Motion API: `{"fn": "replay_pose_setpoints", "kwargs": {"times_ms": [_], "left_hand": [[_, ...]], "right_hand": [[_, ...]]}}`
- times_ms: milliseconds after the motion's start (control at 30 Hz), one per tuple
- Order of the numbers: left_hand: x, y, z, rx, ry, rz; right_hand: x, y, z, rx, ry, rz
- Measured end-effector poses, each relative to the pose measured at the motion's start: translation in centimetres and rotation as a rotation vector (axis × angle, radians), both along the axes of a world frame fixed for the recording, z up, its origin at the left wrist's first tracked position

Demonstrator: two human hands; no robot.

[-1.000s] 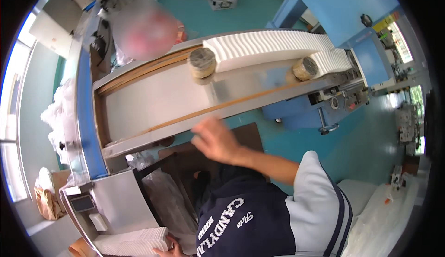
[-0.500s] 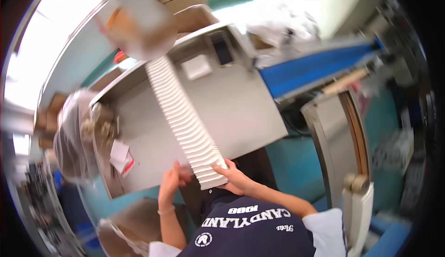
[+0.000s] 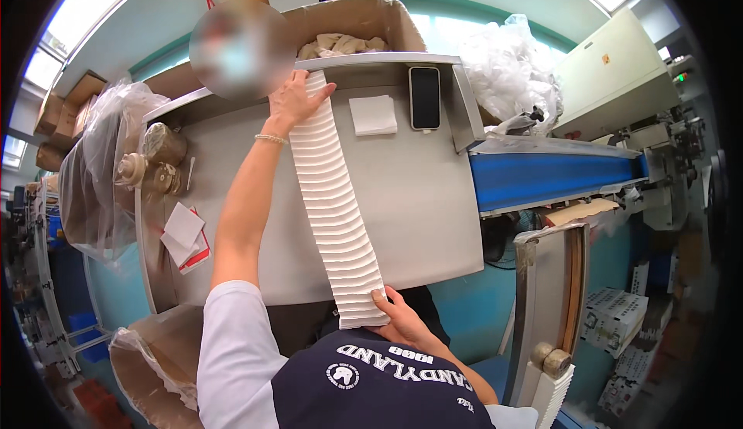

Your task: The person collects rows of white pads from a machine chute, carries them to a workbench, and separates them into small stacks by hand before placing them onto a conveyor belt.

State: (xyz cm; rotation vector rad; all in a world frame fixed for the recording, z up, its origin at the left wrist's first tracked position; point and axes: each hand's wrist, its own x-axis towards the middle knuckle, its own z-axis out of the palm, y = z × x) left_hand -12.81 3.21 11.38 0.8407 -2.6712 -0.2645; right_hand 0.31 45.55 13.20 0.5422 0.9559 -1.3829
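A long row of white folded papers (image 3: 334, 204), packed closely like napkins, runs across the metal table from its far edge to my body. My left hand (image 3: 292, 104) reaches over the far end, thumb on the right side and fingers toward the left, gripping it. At the near end, which overhangs the table's front edge, my right hand (image 3: 401, 319) holds the row with the thumb on its right edge and the other fingers partly hidden beneath. A small white stack of paper (image 3: 373, 115) lies right of the row.
The metal table (image 3: 418, 220) has raised rims. A phone (image 3: 424, 97) lies at its far right; jars (image 3: 164, 144) and white-and-red papers (image 3: 186, 235) are on the left. A blue conveyor belt (image 3: 553, 181) extends right. Beyond the far rim stands a cardboard box (image 3: 352, 15).
My left hand has moved from beside the row's near end to its far end and taken hold there. The right hand stays on the near end. My view has turned.
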Motion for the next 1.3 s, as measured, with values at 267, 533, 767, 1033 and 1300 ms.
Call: {"fn": "replay_pose_setpoints", "kwargs": {"times_ms": [267,533,767,1033,1300], "left_hand": [[4.6,-0.1,-0.4,-0.065,-0.189,0.273],[22.6,6.9,-2.5,0.14,-0.194,0.879],[30.4,11.7,-0.8,0.216,-0.201,1.161],[30.8,12.5,-3.0,0.058,-0.065,1.046],[27.8,13.9,-1.8,0.121,-0.13,1.017]], "right_hand": [[-5.5,3.2,-0.5,0.078,0.245,0.192],[-19.9,3.8,-0.2,0.499,1.277,0.622],[-22.7,2.6,-3.9,0.261,1.264,0.195],[-24.5,6.4,-4.4,0.144,0.757,0.151],[-23.3,2.3,-2.3,0.287,1.193,0.33]]}}
